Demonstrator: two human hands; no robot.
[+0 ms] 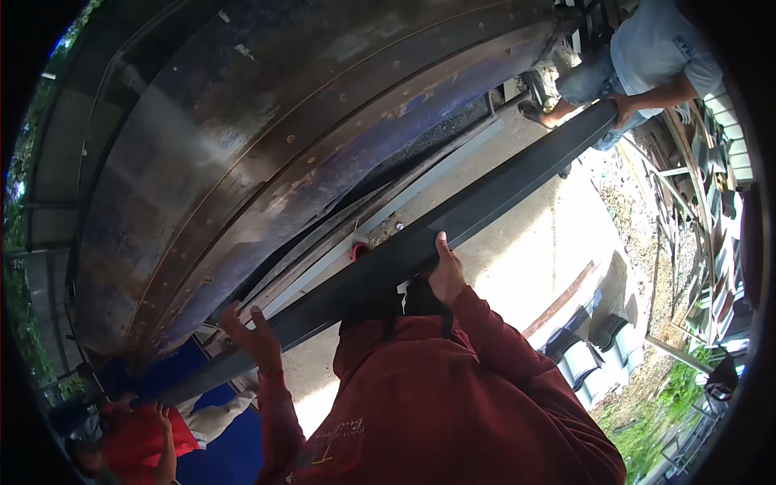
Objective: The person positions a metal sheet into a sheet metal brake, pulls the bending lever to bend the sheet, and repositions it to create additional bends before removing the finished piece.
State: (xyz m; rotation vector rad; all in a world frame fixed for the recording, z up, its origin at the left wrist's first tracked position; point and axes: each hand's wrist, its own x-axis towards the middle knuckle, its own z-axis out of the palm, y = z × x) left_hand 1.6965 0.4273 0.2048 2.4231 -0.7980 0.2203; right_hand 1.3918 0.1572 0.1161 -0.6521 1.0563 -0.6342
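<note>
A long dark grey beam [501,183] with flat sides runs slantwise from the lower left to the upper right, in front of my body. My right hand [447,273] grips its near edge, thumb on top and the other fingers hidden underneath. Farther left, my left hand [252,335] is at the beam with thumb and fingers apart, not wrapped round it. At the upper right end, a person in a light shirt [659,52] has a hand [624,111] on the beam. Another person in a red shirt [141,440] is at the lower left end, hands close to it.
A large curved, rusty metal body [242,153] with rivets fills the upper left. Pale strips [436,174] lie along its foot on the concrete floor [517,242]. Curved roof-like sheets [594,347] are stacked at right, near scrap bars [687,170] and grass [647,428].
</note>
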